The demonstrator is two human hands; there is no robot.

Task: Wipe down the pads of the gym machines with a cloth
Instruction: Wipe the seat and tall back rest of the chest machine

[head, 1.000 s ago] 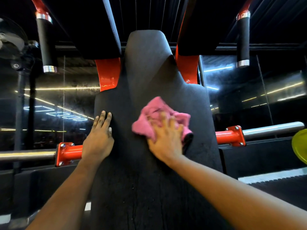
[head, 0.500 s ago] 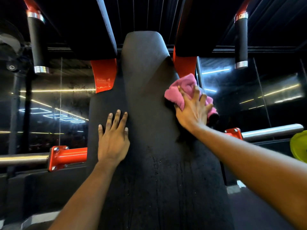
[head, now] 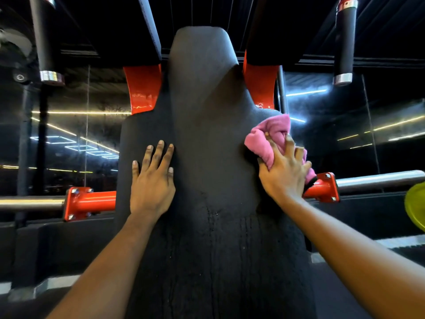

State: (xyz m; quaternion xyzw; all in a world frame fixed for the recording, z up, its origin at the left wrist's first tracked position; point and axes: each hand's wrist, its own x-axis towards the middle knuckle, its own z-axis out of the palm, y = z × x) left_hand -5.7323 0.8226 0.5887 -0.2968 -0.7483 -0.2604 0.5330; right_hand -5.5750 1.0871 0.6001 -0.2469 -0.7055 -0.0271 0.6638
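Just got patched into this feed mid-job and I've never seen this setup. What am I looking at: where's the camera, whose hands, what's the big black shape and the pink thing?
One camera, worn on a person's head, looks forward and down at their bare hands. The black shape is a gym machine's back pad. The left hand rests flat on it, fingers straight. The right hand holds a bunched pink cloth against the pad's right edge.

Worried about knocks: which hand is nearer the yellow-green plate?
Right. The right hand, gripping the pink cloth on the right of the pad, is nearer the yellow-green plate; the left hand lies flat farther left on it.
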